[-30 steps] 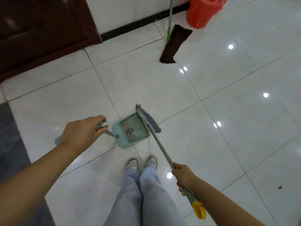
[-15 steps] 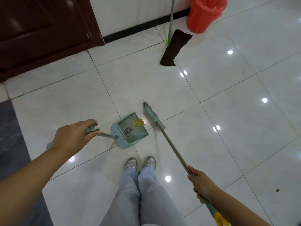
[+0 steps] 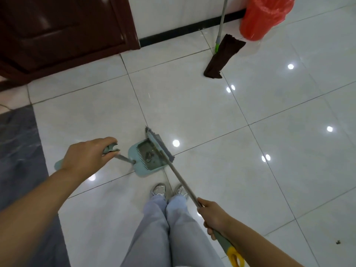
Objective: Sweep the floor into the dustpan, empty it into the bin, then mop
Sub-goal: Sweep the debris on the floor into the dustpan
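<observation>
A pale green dustpan (image 3: 141,166) rests on the white tile floor just ahead of my shoes, with grey dirt in its tray. My left hand (image 3: 86,158) grips its long handle. The broom (image 3: 159,146) lies with its grey head across the dustpan's open mouth, and my right hand (image 3: 212,215) holds its shaft near the yellow-green grip. A mop (image 3: 221,54) with a dark brown cloth leans on the far wall. Beside it stands a bin lined with a red bag (image 3: 264,18).
A dark wooden door (image 3: 63,29) fills the upper left. Dark grey tiles (image 3: 19,151) run along the left side. A small speck of debris (image 3: 338,242) lies on the floor at the lower right. My shoes (image 3: 167,189) stand right behind the dustpan.
The broom head swung away from the dustpan, showing yellow bits at its mouth, and has now swept back against the mouth. The dustpan stayed in place.
</observation>
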The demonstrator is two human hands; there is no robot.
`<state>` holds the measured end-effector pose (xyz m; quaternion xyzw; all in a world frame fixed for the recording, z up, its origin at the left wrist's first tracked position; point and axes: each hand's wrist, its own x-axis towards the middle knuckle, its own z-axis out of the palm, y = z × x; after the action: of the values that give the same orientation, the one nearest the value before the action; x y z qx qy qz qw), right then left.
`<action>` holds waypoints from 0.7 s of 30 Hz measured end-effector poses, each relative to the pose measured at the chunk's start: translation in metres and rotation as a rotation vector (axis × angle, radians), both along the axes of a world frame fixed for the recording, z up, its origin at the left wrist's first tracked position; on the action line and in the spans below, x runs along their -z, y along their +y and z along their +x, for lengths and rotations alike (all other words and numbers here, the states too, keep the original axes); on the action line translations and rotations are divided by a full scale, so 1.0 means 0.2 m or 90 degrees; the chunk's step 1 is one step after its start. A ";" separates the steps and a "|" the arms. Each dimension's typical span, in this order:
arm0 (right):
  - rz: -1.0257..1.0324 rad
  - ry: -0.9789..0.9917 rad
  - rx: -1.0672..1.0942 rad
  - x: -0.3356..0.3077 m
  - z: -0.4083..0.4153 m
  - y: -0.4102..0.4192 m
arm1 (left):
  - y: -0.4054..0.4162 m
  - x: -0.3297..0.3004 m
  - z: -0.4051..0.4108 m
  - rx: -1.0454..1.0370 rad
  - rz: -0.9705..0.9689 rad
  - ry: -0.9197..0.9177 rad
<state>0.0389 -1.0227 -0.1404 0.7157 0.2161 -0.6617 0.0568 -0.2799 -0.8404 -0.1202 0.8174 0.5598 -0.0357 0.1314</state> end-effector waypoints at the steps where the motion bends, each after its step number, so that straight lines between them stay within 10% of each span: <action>1: 0.003 -0.002 0.000 -0.03 0.02 -0.03 | 0.01 0.00 0.00 -0.008 0.001 -0.004; 21: 0.021 -0.154 0.054 0.02 0.01 -0.04 | -0.17 -0.09 -0.36 -0.169 -0.057 -0.033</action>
<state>0.0409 -1.0303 -0.1441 0.7998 0.1877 -0.5685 0.0429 -0.3528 -0.8741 -0.1015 0.7300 0.6574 -0.0215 0.1856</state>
